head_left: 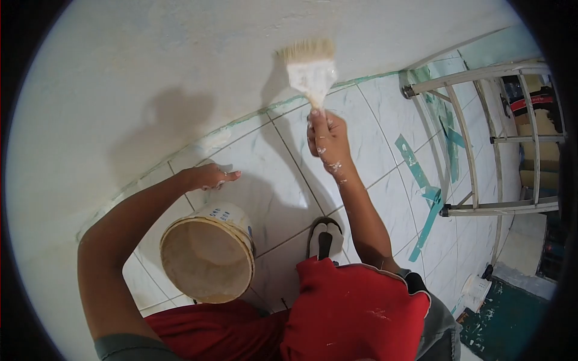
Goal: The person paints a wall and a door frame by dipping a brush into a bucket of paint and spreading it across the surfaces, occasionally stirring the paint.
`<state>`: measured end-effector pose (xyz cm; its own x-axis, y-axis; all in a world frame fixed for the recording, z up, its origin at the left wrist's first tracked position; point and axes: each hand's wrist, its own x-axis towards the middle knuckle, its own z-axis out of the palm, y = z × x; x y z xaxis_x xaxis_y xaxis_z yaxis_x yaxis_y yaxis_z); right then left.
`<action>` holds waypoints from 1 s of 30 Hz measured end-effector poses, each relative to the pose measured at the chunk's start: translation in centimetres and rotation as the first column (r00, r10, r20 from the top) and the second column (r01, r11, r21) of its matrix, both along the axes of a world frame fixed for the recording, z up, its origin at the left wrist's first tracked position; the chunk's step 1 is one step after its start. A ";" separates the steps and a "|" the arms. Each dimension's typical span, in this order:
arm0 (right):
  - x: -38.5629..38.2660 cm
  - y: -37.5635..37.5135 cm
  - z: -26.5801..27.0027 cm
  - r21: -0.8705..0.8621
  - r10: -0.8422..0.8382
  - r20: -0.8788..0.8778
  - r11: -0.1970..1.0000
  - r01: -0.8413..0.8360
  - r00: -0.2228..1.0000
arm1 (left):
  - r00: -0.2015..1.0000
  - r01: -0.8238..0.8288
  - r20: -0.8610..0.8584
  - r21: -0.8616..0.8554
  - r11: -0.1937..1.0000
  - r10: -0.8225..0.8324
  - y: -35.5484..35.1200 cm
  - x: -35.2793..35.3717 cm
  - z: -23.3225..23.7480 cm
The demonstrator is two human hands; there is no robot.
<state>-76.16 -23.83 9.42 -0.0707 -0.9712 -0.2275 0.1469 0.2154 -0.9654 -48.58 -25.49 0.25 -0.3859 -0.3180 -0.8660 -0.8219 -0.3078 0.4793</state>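
My right hand (328,139) is closed round the handle of a wide, flat paintbrush (311,72). Its pale bristles point up against the white wall, and white paint smears the brush and my wrist. My left hand (212,176) is just beyond a white bucket (208,259), its fingers curled and the thumb sticking out to the right. What those fingers hold, if anything, is hidden. The bucket's open mouth faces me, and its inside is coated off-white.
A metal ladder (469,144) leans at the right. Green tape strips (424,192) lie on the white tiled floor (283,201). The wall (150,66) meets the floor along a greenish line. A sandalled foot (325,239) shows below, and a white container (475,289) stands lower right.
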 end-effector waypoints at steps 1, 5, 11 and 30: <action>-0.7 0.0 -1.7 0.179 0.013 0.133 0.983 -0.037 0.991 | 1.000 -0.004 -0.003 -0.001 1.000 0.004 0.1 0.0 0.1; -1.5 0.1 -7.5 0.348 -0.007 0.074 0.937 -0.019 0.997 | 1.000 0.005 -0.005 -0.041 0.999 -0.006 0.0 -0.2 -0.7; -1.5 0.7 4.6 0.215 0.020 0.002 0.976 -0.020 1.000 | 0.998 0.037 0.043 -0.043 0.998 -0.035 0.1 -0.2 0.6; -2.7 0.5 10.0 0.028 0.027 -0.055 0.999 -0.026 0.998 | 0.994 0.094 0.062 -0.062 0.994 -0.091 0.0 0.0 -0.5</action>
<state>-78.91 -23.30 19.45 -0.0585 -0.9663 -0.2507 0.0869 0.2453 -0.9655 -48.55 -25.46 -0.28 -0.3648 -0.3392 -0.8671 -0.8730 -0.1993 0.4452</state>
